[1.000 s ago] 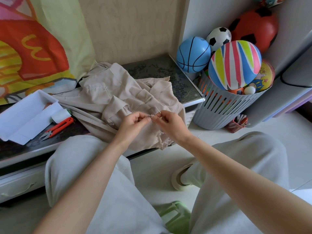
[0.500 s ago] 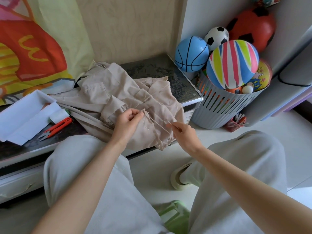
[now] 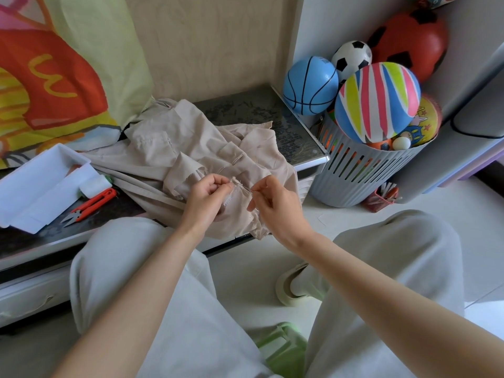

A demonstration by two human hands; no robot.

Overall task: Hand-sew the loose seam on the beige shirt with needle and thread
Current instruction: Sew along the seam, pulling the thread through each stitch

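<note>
Left hand (image 3: 204, 199), right hand (image 3: 276, 204) at shirt (image 3: 163, 148)

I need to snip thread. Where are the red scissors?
Head view, left side: the red scissors lie on the dark tabletop beside the white box.

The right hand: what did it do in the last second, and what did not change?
The right hand pulled the thread outward to the right, then came back close to the left hand. The left hand kept pinching the beige shirt at the seam; the red snips stayed put.
</note>
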